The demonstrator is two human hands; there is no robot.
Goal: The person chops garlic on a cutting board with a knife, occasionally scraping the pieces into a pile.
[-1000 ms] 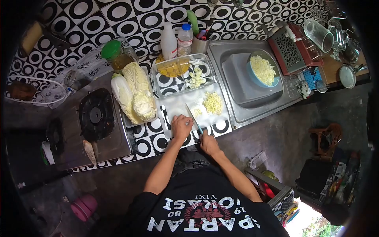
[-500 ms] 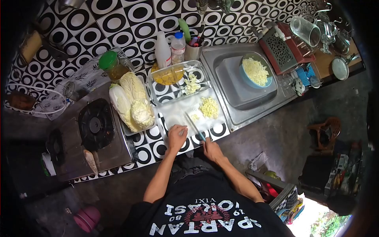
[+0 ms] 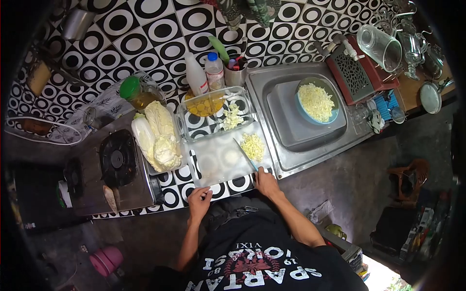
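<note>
My right hand (image 3: 266, 182) grips a knife (image 3: 246, 153) by its blue handle. Its blade lies against the left side of a pile of chopped pale-yellow vegetable (image 3: 253, 147) on a translucent white cutting board (image 3: 213, 162). At the board's front edge, over the counter rim, is my left hand (image 3: 198, 201), its fingers loosely bent and apart, with nothing visible in them. Behind the board, a clear rectangular container (image 3: 182, 119) holds larger pale pieces (image 3: 232, 117).
Cabbages (image 3: 158, 138) sit in a tray left of the board, beside a gas stove (image 3: 131, 194). To the right, a blue bowl (image 3: 302, 112) of chopped vegetable stands on a grey surface in the metal sink (image 3: 267, 102). Bottles (image 3: 195, 72) and a utensil cup (image 3: 236, 76) stand behind.
My left hand has drawn back from the board to the counter's front edge. The knife has shifted right, up to the pile, and the small bits beside the pile are no longer separate.
</note>
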